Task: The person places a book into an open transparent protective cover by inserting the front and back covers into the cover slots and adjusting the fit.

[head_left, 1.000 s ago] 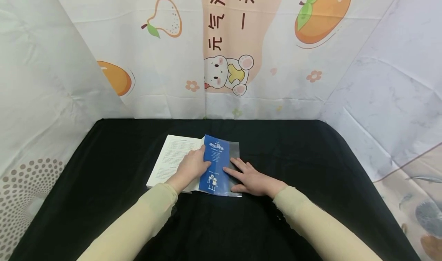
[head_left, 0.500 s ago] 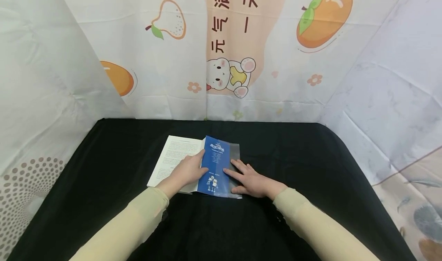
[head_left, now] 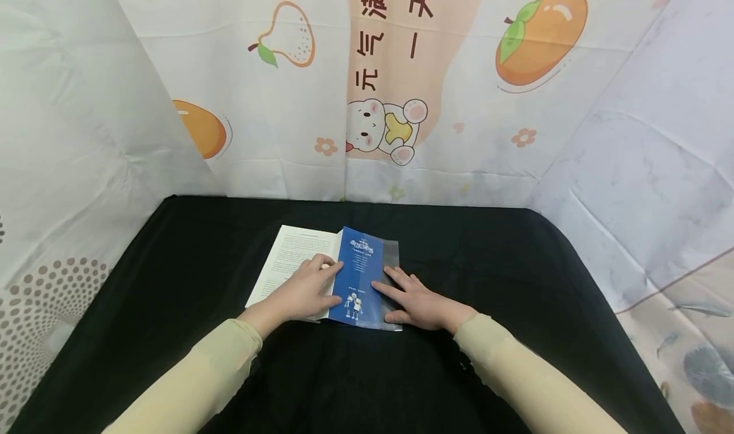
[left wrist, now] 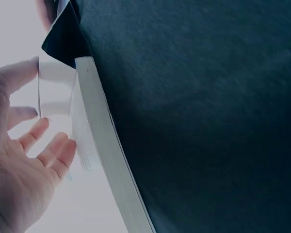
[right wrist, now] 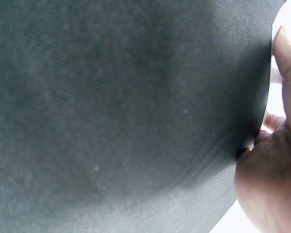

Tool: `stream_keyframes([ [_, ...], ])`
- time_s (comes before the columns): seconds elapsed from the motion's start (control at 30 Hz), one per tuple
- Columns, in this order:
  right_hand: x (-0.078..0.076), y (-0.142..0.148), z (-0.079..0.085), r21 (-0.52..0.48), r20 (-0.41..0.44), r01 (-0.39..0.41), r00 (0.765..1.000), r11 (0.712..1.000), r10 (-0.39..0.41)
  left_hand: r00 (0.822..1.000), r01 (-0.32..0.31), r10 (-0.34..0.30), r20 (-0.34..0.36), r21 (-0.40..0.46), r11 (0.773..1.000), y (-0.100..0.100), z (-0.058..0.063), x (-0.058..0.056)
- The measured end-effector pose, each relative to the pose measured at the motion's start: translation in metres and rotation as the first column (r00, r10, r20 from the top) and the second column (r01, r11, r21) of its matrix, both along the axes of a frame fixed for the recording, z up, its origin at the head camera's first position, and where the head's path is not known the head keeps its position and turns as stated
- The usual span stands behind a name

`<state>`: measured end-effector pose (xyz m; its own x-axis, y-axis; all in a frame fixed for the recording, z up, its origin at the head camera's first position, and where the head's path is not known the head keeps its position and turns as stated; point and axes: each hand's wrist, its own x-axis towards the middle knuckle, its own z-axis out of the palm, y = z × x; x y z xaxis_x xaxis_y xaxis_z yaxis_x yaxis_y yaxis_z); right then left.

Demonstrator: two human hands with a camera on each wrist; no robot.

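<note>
An open book [head_left: 298, 243] lies on the black cloth, its printed page to the left. Its blue cover flap [head_left: 358, 274] with white lettering is folded across at the right. A clear plastic cover [head_left: 391, 252] sticks out past the flap's right edge. My left hand [head_left: 304, 290] lies over the page, with the index fingertip and thumb touching the flap's left edge. In the left wrist view, that hand's fingers [left wrist: 34, 133] are loosely bent beside the thick page block [left wrist: 104, 131]. With fingers spread, my right hand [head_left: 424, 303] presses on the plastic and the flap's right side.
A black cloth [head_left: 487, 262] covers the table around the book. White printed curtains [head_left: 459, 166] hang behind the table and along both sides. Pale sleeves [head_left: 189, 370] cover both forearms.
My left hand has slid down and toward me along the flap's left edge, its fingers bending a little. The right hand stays in place on the plastic. The head view has shifted slightly.
</note>
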<state>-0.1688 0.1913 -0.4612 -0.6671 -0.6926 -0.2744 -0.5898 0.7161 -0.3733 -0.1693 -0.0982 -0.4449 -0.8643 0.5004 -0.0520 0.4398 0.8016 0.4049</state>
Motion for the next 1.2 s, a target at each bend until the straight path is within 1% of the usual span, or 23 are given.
stream_keyframes([
  [0.1,0.000,0.000,0.000,-0.005,0.007,0.004,1.000,1.000,-0.004,0.999,0.046,-0.046,0.000,-0.002,0.999,-0.005,-0.001,0.002],
  [0.2,-0.001,-0.001,0.000,-0.009,0.010,0.002,1.000,1.000,-0.002,0.996,0.087,-0.087,0.032,0.000,0.996,-0.010,0.000,0.003],
  [0.33,-0.001,-0.001,-0.001,-0.010,0.008,0.000,1.000,1.000,0.001,0.989,0.136,-0.134,0.065,-0.032,0.990,-0.015,0.001,0.003],
  [0.47,-0.001,-0.002,-0.002,-0.009,0.009,0.002,1.000,1.000,-0.002,0.983,0.174,-0.171,0.066,-0.044,0.984,-0.018,0.003,0.003],
  [0.57,0.000,-0.002,-0.002,-0.010,0.013,0.006,1.000,1.000,-0.006,0.981,0.182,-0.180,0.068,-0.036,0.983,-0.019,0.002,0.003],
  [0.77,0.000,-0.002,-0.002,-0.007,0.015,0.009,1.000,1.000,-0.009,0.982,0.177,-0.173,0.069,-0.047,0.983,-0.020,0.002,0.002],
  [1.07,0.000,-0.002,0.001,-0.019,0.007,-0.001,1.000,1.000,0.001,0.983,0.182,-0.181,0.037,-0.052,0.982,-0.020,0.002,0.003],
  [1.2,0.001,-0.002,0.001,-0.024,0.009,0.006,1.000,1.000,-0.005,0.984,0.178,-0.177,0.022,-0.077,0.981,-0.017,0.001,0.003],
])
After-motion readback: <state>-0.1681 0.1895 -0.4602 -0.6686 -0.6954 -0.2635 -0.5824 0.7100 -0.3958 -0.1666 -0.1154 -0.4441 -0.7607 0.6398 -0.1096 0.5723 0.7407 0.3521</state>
